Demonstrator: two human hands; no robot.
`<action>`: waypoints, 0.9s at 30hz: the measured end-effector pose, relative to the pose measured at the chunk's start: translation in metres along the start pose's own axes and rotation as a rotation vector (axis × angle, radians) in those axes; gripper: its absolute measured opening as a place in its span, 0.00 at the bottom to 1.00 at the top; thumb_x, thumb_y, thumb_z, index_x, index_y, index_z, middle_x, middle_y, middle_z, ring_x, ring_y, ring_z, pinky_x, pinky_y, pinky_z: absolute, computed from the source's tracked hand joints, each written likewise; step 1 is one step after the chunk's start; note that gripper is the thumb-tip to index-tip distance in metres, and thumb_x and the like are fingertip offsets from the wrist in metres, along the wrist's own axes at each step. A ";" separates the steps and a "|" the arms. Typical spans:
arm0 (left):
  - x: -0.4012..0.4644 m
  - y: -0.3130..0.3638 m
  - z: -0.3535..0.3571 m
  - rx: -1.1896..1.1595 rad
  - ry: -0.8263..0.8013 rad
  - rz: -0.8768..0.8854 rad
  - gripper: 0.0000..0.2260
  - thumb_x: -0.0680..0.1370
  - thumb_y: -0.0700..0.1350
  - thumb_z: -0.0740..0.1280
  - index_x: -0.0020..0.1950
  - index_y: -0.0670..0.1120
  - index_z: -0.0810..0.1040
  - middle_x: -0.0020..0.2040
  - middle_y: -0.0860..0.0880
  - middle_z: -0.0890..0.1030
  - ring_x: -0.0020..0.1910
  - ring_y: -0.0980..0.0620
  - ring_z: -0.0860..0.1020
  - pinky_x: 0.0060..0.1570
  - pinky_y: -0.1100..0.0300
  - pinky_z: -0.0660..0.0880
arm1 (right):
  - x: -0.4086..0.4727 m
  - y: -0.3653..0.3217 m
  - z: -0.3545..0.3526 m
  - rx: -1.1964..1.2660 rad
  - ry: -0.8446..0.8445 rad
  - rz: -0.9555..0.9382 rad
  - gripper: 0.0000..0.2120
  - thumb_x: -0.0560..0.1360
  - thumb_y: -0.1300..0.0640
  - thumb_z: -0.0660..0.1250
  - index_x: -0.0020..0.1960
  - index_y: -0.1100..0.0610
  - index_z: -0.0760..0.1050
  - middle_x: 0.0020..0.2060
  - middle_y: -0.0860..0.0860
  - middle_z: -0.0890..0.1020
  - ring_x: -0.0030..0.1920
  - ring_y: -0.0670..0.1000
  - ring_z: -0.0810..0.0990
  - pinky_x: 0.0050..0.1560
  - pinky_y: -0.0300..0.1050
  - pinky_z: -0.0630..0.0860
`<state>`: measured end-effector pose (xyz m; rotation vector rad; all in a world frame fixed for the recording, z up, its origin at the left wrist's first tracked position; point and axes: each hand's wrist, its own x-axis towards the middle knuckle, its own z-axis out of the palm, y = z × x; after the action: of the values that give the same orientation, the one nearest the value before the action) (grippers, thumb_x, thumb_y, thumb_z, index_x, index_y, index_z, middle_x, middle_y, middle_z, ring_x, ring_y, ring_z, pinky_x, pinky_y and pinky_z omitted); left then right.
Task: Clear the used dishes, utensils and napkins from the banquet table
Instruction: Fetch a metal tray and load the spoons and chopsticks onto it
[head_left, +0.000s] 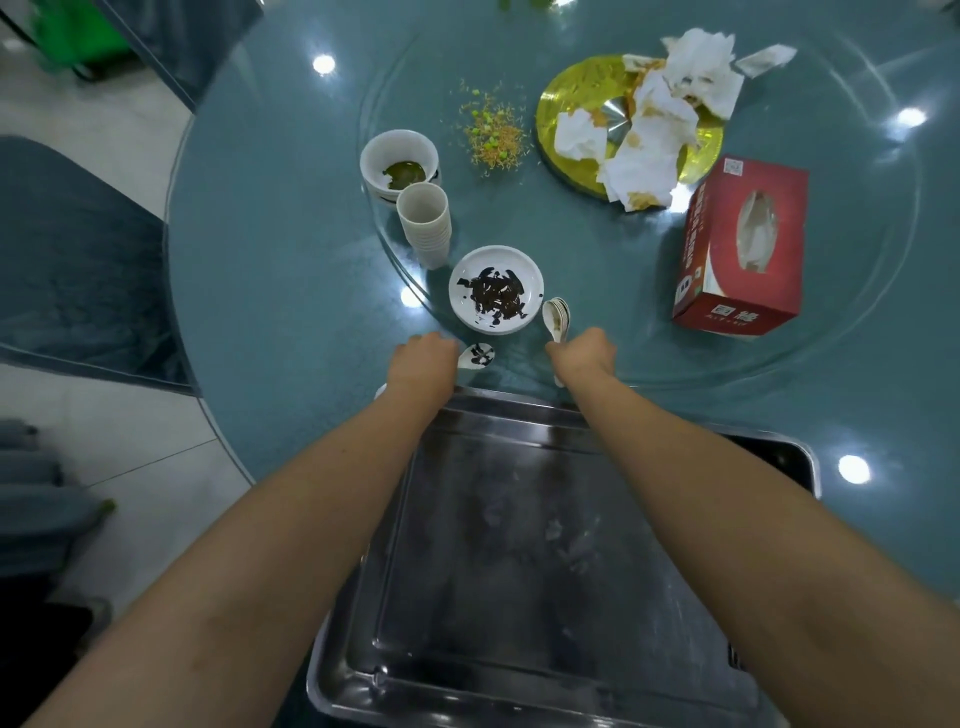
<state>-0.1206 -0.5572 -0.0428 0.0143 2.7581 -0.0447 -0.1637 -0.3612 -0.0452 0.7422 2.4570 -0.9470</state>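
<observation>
Left hand (423, 358) gripping stained spoon (477, 356), right hand (584, 352) holding stacked spoons (557, 316) (white)

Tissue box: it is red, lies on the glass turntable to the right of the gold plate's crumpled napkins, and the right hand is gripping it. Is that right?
Not quite. The head view shows the right hand nowhere near the red tissue box; it grips a stack of white spoons near the metal tray. The rest holds: the box lies on the glass turntable, right of the gold plate and its crumpled napkins.
</observation>
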 end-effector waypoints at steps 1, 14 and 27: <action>-0.004 0.001 -0.003 -0.013 0.003 -0.005 0.10 0.74 0.37 0.67 0.55 0.43 0.79 0.51 0.42 0.77 0.52 0.41 0.78 0.52 0.48 0.75 | -0.002 0.002 -0.005 0.006 0.000 -0.007 0.11 0.71 0.53 0.72 0.45 0.61 0.76 0.40 0.55 0.77 0.42 0.57 0.77 0.39 0.44 0.70; -0.092 0.128 0.012 -0.739 -0.085 -0.156 0.04 0.73 0.44 0.71 0.46 0.47 0.84 0.45 0.48 0.85 0.47 0.49 0.81 0.44 0.63 0.71 | -0.079 0.142 -0.069 0.256 -0.135 -0.075 0.06 0.72 0.58 0.73 0.47 0.59 0.81 0.37 0.55 0.82 0.38 0.55 0.80 0.46 0.51 0.79; -0.162 0.238 0.105 -1.177 -0.341 -0.332 0.04 0.75 0.39 0.73 0.42 0.39 0.83 0.32 0.45 0.77 0.32 0.51 0.74 0.39 0.57 0.73 | -0.100 0.293 -0.071 0.334 -0.263 0.180 0.06 0.74 0.59 0.73 0.41 0.61 0.79 0.30 0.55 0.79 0.28 0.49 0.76 0.29 0.40 0.74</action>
<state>0.0725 -0.3234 -0.0868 -0.6748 2.0333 1.3111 0.0790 -0.1600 -0.0861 0.8671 1.9945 -1.3084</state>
